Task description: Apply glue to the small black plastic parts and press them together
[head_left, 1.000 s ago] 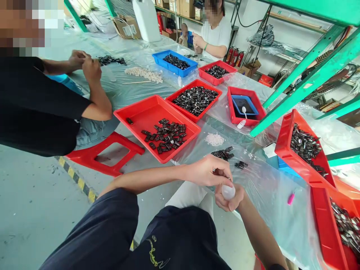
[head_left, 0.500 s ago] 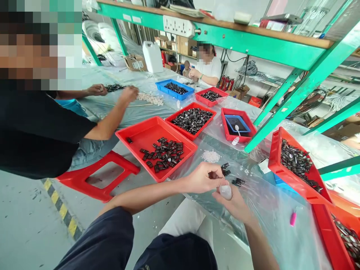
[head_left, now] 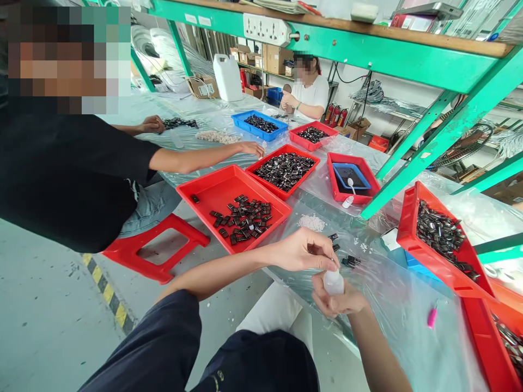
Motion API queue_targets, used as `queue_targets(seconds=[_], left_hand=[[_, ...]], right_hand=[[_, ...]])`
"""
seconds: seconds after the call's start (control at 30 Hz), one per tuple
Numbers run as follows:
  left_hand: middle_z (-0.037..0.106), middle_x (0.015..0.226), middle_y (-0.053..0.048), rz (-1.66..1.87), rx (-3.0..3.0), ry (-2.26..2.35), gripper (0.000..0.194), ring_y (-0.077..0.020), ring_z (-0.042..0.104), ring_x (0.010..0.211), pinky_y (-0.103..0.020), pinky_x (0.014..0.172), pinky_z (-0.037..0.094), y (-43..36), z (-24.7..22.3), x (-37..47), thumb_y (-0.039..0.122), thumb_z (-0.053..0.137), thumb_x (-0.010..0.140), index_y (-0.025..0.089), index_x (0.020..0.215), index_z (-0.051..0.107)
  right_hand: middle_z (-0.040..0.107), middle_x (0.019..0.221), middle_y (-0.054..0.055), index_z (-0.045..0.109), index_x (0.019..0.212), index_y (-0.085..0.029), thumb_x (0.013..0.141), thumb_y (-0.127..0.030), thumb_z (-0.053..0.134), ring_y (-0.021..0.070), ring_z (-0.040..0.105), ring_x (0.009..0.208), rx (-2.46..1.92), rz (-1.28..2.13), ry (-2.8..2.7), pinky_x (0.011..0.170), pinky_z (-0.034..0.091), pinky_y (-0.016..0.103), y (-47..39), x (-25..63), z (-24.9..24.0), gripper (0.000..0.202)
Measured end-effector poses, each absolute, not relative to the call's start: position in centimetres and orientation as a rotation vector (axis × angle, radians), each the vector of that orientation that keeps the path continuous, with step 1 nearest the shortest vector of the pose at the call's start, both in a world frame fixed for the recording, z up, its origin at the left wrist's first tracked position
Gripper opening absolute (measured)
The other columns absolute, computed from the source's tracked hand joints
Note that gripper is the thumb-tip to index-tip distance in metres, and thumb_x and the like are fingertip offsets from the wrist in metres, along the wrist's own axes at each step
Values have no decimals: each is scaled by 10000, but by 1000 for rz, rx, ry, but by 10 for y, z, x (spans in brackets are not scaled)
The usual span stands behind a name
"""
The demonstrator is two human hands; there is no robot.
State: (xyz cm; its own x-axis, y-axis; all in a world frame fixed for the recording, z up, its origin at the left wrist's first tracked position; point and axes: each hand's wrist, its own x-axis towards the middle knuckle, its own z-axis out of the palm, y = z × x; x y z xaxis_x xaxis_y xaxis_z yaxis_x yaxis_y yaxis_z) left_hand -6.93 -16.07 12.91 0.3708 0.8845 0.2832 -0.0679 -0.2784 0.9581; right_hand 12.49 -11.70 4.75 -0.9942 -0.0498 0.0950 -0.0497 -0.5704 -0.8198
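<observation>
My right hand (head_left: 341,299) is wrapped round a small translucent white bottle (head_left: 334,282) above the table's front edge. The fingers of my left hand (head_left: 308,250) are pinched together at the bottle's top; whatever lies between them is too small to make out. Just beyond my hands, a few black clips (head_left: 350,262) rest on the plastic-covered table (head_left: 392,305). Behind my left hand is a pile of small white pieces (head_left: 311,222). A large red tray (head_left: 208,190) with loose black parts stands to the left.
More trays of dark parts stand behind and at right, one a red tray (head_left: 408,218). A green post (head_left: 408,174) slants down to the table. A pink-handled tool (head_left: 432,317) lies at right. A co-worker in black (head_left: 73,179) sits at left; another person sits behind.
The bottle has tilted more upright, and my right hand has turned round it. The co-worker's near arm has stretched right to the middle red tray. The whole view has shifted slightly.
</observation>
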Motion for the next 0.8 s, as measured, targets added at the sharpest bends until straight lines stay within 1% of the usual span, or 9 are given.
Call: queue_targets(seconds=[0.1, 0.17, 0.27, 0.4, 0.5, 0.57, 0.7, 0.8], left_hand=[[752, 798, -111, 1037, 1648, 655, 305, -136, 652, 700, -246, 623, 507, -157, 141, -74, 423, 799, 862, 118, 844, 806], [723, 756, -95, 1007, 1695, 622, 309, -124, 609, 671, -241, 597, 478, -155, 144, -76, 432, 782, 879, 126, 853, 817], [689, 744, -79, 1027, 1723, 634, 300, -114, 572, 650, -237, 567, 444, -151, 144, -80, 430, 775, 885, 135, 888, 827], [704, 815, -90, 1177, 1721, 720, 270, -113, 579, 664, -238, 554, 424, -150, 139, -85, 406, 845, 819, 145, 886, 824], [716, 826, -94, 1240, 1714, 750, 225, -110, 584, 661, -242, 571, 445, -152, 136, -87, 370, 823, 847, 145, 852, 812], [726, 827, -98, 1240, 1703, 768, 237, -118, 606, 673, -252, 597, 479, -154, 135, -88, 383, 811, 859, 148, 836, 806], [750, 851, -107, 1260, 1658, 758, 268, -145, 670, 723, -268, 644, 537, -158, 128, -85, 423, 793, 872, 157, 841, 802], [757, 863, -105, 1275, 1665, 764, 224, -150, 690, 745, -263, 660, 554, -161, 124, -83, 384, 771, 898, 163, 868, 800]], right_hand=[[364, 487, -115, 434, 699, -213, 820, -321, 815, 30, 287, 368, -670, -2738, 1127, 336, 243, 154, -122, 106, 36, 414], [347, 486, -119, 426, 683, -216, 783, -326, 860, 30, 298, 378, -789, -2716, 1037, 336, 248, 143, -123, 97, 34, 459], [388, 489, -106, 438, 671, -208, 753, -357, 890, 37, 336, 405, -600, -2734, 1164, 357, 258, 152, -119, 98, 42, 483], [439, 524, -95, 466, 686, -194, 766, -346, 865, 41, 366, 432, -171, -2721, 1436, 380, 241, 173, -109, 109, 65, 435], [444, 553, -95, 469, 701, -191, 786, -363, 853, 39, 362, 450, 71, -2680, 1608, 393, 234, 177, -106, 112, 76, 430], [417, 548, -103, 459, 695, -195, 786, -404, 854, 40, 353, 447, 118, -2668, 1651, 396, 247, 181, -107, 110, 77, 457], [413, 523, -103, 446, 684, -200, 796, -467, 843, 43, 362, 436, 20, -2651, 1675, 385, 264, 184, -109, 106, 72, 491], [414, 509, -103, 450, 693, -200, 828, -460, 820, 41, 366, 428, -42, -2643, 1711, 378, 263, 181, -110, 105, 68, 472]])
